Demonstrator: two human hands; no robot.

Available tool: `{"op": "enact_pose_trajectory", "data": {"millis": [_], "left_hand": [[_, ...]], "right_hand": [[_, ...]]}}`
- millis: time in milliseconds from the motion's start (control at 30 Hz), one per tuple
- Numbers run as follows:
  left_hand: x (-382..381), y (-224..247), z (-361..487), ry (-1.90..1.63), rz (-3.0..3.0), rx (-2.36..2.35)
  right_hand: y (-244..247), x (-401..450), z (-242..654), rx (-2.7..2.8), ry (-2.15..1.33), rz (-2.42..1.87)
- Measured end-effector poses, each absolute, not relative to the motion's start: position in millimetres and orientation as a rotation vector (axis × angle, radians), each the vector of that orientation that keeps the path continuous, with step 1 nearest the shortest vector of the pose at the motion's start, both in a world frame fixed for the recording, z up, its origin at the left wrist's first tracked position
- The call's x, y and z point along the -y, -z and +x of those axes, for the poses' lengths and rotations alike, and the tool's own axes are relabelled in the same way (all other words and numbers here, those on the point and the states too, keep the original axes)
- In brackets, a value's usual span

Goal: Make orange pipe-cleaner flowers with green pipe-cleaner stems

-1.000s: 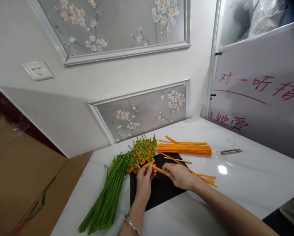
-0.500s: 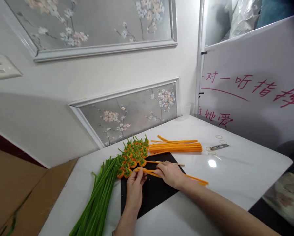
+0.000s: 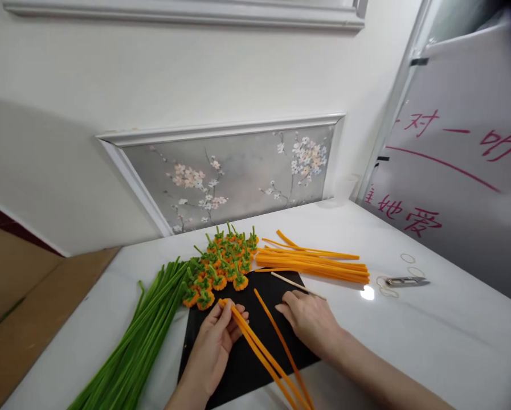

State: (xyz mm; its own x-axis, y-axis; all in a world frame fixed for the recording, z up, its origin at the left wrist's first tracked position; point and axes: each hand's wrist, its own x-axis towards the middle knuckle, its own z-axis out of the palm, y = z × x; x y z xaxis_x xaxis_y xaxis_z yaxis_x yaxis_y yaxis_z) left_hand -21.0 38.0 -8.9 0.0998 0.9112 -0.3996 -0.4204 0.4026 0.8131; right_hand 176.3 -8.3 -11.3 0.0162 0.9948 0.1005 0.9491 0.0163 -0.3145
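My left hand (image 3: 220, 336) is closed, pinching the upper end of orange pipe cleaners (image 3: 259, 348) between thumb and fingers. Their long strands trail down to the right, past the bottom edge. Another orange strand (image 3: 279, 335) runs between my hands, its top end free. My right hand (image 3: 310, 319) rests over the right side of the black mat (image 3: 255, 370) with its fingers curled together. Anything within those fingers is hidden. Just behind it lies a thin wooden stick (image 3: 295, 283). Small orange pumpkin shapes with green stalks (image 3: 221, 265) cluster beyond my left hand.
Long green pipe cleaners (image 3: 139, 336) lie at the left. An orange pipe-cleaner bundle (image 3: 315, 266) sits behind the mat. At the right are thread snips (image 3: 407, 282) and several rubber bands (image 3: 408, 258). A clear cup (image 3: 344, 188) stands by the back wall.
My right hand has let go of the orange strands, which now hang down toward me from my left hand. The view has tilted lower and closer to the table.
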Motion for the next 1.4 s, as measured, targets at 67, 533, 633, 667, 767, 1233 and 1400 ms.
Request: {"op": "enact_pose_trajectory", "data": {"millis": [67,533,633,667,767,1233,1400], "left_hand": [[-37.8,10.3,-22.2,-1.067,0.555,-1.067],[-21.0,21.3,-14.7,-0.972,0.710,-0.910],[-20.1,21.6,-16.1,-0.990,0.691,-0.898],[-19.4,21.6,-16.2,-0.988,0.690,-0.901],[-16.5,22.3,-15.3,-0.980,0.693,-0.905],[-22.7,16.7,-8.4,-1.027,0.771,-0.882],[-22.5,16.6,-6.5,-1.025,0.799,-0.873]], "right_hand": [[18.2,10.4,167.0,2.012,-0.268,-1.920],[59.6,30.4,169.0,1.938,-0.044,-1.612],[60.4,32.3,169.9,1.874,0.004,-1.556],[61.1,32.9,169.9,1.853,0.006,-1.539],[63.1,34.4,170.0,1.822,-0.067,-1.523],[35.4,27.9,187.4,1.835,-0.083,-1.413],[36.1,24.7,191.5,1.819,-0.065,-1.410]]}}
